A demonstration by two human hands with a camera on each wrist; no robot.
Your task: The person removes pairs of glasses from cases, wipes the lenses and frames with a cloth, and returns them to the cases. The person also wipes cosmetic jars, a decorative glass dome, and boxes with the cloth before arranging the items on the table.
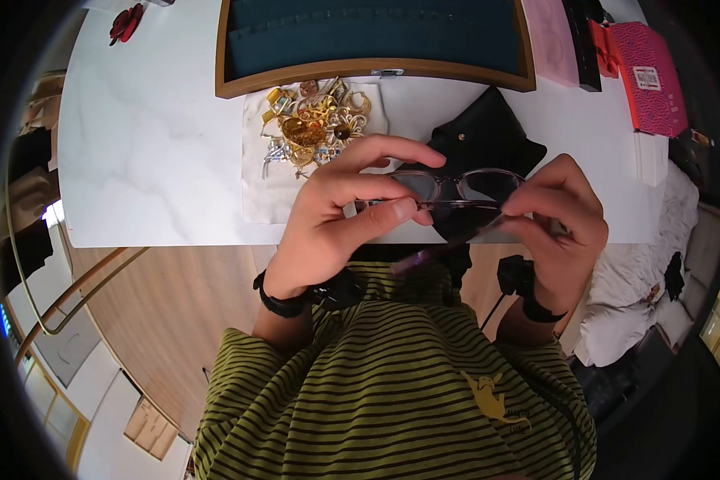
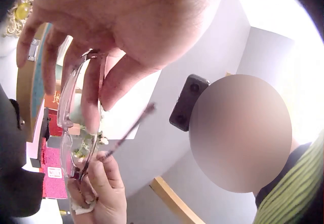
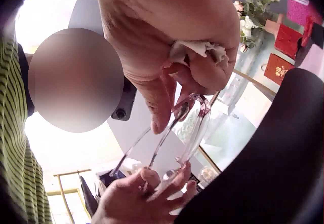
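A pair of eyeglasses [image 1: 490,186] with a clear pinkish frame is held up over the table's front edge, one temple angled down toward the body. My left hand [image 1: 328,212] pinches one end of the glasses between thumb and fingers. At the other end, my right hand [image 1: 566,212] grips the frame near the hinge. A crumpled white tissue or cloth [image 3: 197,50] is tucked in the curled fingers of the right hand, seen in the right wrist view. Behind the glasses lies a black snap pouch [image 1: 492,124], partly hidden by them.
Gold and silver jewellery [image 1: 304,132] is heaped on a white cloth [image 1: 260,196] left of the pouch. A wooden case [image 1: 376,70] with a dark teal lining stands behind. Pink boxes [image 1: 656,104] line the right side. A dark red flower-like piece [image 1: 126,24] lies at the far left.
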